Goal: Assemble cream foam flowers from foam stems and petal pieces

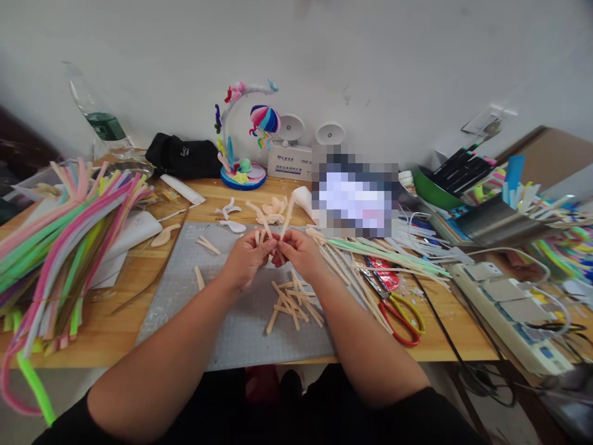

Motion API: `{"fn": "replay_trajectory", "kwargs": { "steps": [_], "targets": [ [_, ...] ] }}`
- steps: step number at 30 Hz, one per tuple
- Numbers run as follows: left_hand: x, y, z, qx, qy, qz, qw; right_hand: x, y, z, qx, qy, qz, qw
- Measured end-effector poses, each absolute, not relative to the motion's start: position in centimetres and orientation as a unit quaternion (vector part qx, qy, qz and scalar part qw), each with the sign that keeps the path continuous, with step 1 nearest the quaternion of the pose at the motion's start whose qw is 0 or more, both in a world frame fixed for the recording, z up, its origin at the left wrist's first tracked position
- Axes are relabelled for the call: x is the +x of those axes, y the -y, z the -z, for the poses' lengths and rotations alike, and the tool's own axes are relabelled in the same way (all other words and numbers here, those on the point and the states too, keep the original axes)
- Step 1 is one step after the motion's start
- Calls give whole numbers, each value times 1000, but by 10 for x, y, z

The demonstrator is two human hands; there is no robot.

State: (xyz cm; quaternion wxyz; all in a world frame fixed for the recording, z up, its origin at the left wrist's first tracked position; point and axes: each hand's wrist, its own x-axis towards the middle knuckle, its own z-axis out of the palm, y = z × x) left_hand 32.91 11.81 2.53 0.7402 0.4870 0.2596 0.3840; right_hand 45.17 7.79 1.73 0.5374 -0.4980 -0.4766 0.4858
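My left hand (248,254) and my right hand (299,252) meet above the grey cutting mat (180,321). Fingers of the left pinch cream fuzzy strips (265,224) that point up and to the left. Between the right thumb and fingers is another cream strip (288,216), standing up and leaning right. The strips' lower ends come close together between the fingertips; whether they are joined is too small to tell. Below the hands, a loose pile of short cream pieces (294,300) lies on the mat. Cream curved shapes (273,211) sit just beyond the hands.
Bundled coloured fuzzy stems (69,247) cover the left side. Scissors (401,318), long pale stems (389,250) and a power strip (514,315) lie right. At the back are a decorated arch (243,176), a black pouch (185,157) and a blurred screen (354,194).
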Motion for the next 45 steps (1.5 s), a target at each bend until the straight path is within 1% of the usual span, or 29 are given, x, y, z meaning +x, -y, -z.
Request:
{"fn": "replay_trajectory", "kwargs": {
  "steps": [2,3,5,7,8,9,10,12,14,16,20,25,27,29,31,33,35,37,41,45],
  "targets": [
    [330,-118,-24,495,-272,-386,729,450,-77,-16,-503,492,-480,524],
    [330,-118,-24,499,-283,-393,719,450,-76,-16,-516,506,-449,526],
    [330,-119,-24,525,-312,-407,679,450,-73,-16,-556,535,-317,552],
    [329,-120,-24,582,-347,-411,610,450,-69,-19,-575,558,-140,582],
    [329,-120,-24,616,-358,-409,570,450,-66,-21,-570,572,-70,585],
    [328,-120,-24,649,-362,-406,532,449,-64,-22,-561,591,-26,579],
    [328,-120,-23,678,-360,-405,497,448,-63,-24,-549,613,-2,569],
    [329,-119,-20,718,-354,-411,435,445,-61,-27,-530,652,5,542],
    [330,-118,-16,745,-351,-416,385,441,-61,-29,-523,672,-2,524],
    [331,-117,-13,760,-341,-418,362,438,-61,-29,-525,674,-8,520],
    [333,-116,-12,753,-320,-424,388,435,-62,-27,-518,676,-28,523],
    [332,-119,-13,727,-370,-415,404,442,-62,-27,-518,650,-104,545],
    [332,-121,-13,708,-371,-407,441,447,-64,-28,-524,596,-156,588],
    [331,-122,-14,673,-371,-385,510,451,-68,-29,-515,512,-217,653],
    [332,-121,-16,628,-363,-360,587,454,-72,-30,-480,428,-284,711],
    [332,-119,-19,593,-333,-348,645,454,-75,-29,-439,373,-350,739],
    [333,-116,-22,573,-298,-346,680,452,-77,-27,-416,347,-401,739],
    [334,-115,-24,554,-283,-354,698,450,-77,-26,-411,342,-423,731],
    [334,-116,-23,486,-315,-372,726,451,-74,-25,-414,364,-440,709],
    [331,-117,-24,465,-322,-347,748,455,-74,-25,-406,397,-495,658]
  ]
}}
